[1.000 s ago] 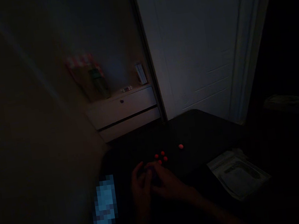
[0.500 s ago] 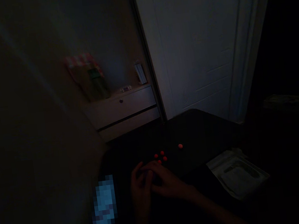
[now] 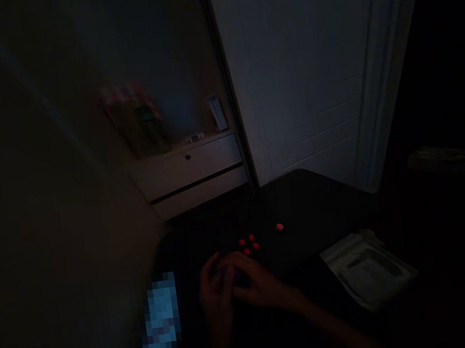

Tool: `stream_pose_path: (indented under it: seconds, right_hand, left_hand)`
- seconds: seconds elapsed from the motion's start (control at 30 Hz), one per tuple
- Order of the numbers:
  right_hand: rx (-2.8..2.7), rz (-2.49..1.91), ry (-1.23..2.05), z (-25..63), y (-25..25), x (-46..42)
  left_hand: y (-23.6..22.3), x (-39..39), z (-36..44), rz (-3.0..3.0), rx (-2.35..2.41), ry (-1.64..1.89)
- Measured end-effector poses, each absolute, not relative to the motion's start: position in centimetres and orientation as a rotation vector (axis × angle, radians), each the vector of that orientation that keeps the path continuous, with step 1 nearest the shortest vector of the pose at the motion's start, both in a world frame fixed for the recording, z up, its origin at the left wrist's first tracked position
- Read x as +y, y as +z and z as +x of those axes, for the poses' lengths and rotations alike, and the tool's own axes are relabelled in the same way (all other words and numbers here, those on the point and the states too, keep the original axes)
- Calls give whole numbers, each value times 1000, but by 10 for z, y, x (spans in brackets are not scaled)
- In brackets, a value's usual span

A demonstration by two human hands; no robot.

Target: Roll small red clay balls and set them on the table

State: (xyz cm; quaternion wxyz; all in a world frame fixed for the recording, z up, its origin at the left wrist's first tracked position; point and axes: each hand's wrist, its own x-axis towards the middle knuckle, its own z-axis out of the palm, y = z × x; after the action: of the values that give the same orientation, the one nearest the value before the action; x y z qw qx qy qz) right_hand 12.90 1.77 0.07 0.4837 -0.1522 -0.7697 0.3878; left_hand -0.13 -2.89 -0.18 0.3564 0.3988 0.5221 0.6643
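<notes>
Both hands meet over the near part of a dark table [image 3: 313, 203]. My left hand [image 3: 216, 290] has its fingers curled, thumb pointing up toward the other hand. From the right, my right hand [image 3: 255, 282] arches over, its fingertips touching the left hand's fingers. Between them is a small dark, purplish lump [image 3: 238, 276], mostly hidden and too dim to name. Just beyond the fingers lie several small red balls [image 3: 252, 237] in a cluster. A larger pinkish-red ball [image 3: 279, 227] sits apart, to their right.
A clear plastic packet [image 3: 369, 270] lies right of my forearm. At the lower left glows a pixelated bright patch [image 3: 161, 320]. Behind the table stand a drawer unit [image 3: 208, 157] with a green-topped bottle [image 3: 151, 127] on it, and a white door [image 3: 292, 75]. The room is very dark.
The hands stay together over the same spot, with small shifts of the fingers; the left hand has moved slightly left. The balls lie as before.
</notes>
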Motion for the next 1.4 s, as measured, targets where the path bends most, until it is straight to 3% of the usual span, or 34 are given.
stream_pose_path:
  seconds: [1.4]
  right_hand:
    - [-1882,-495,910,131,-3,14]
  left_hand:
    - [-15,-16,-9,973,1347,1669]
